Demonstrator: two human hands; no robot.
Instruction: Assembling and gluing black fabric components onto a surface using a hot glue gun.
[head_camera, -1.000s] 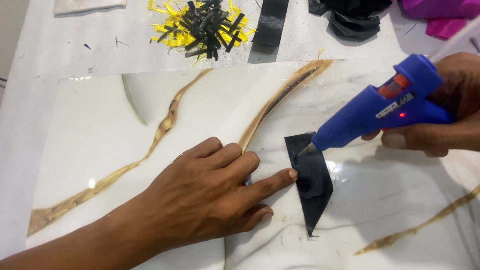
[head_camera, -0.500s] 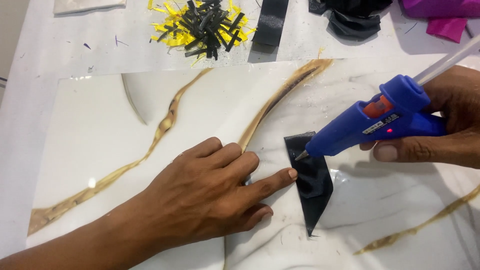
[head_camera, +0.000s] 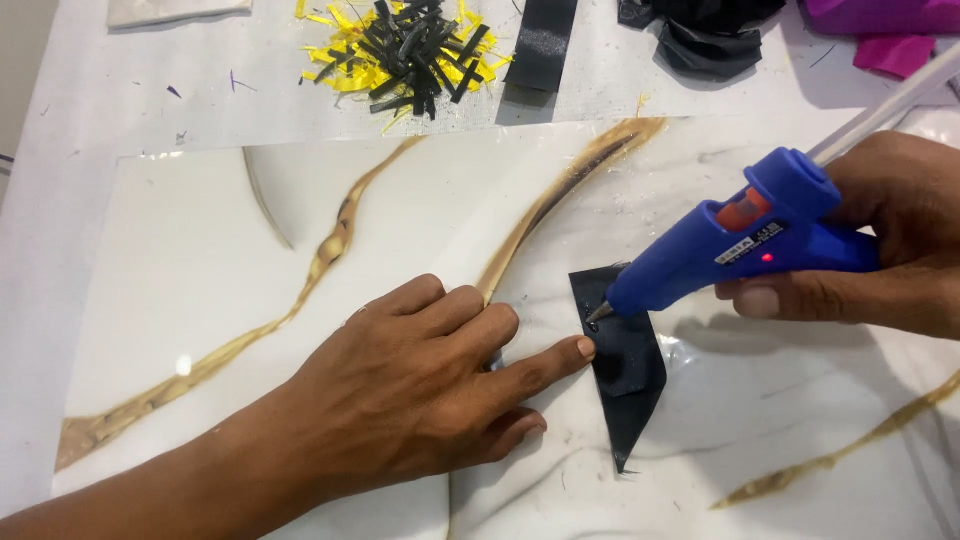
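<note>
Our left hand (head_camera: 420, 385) lies flat and open, its index fingertip pressing the left edge of the black pointed strip (head_camera: 625, 365) on the marbled sheet (head_camera: 200, 260). Right of the strip, our right hand (head_camera: 880, 235) grips the blue glue gun (head_camera: 740, 240), nozzle touching the strip's upper left.

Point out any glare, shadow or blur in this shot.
Head view: sharp overall; glossy marble-patterned sheet glints near its left edge; glue gun casts a soft shadow rightward beside the black piece; wet glue shines there; the gun's red light glows.
</note>
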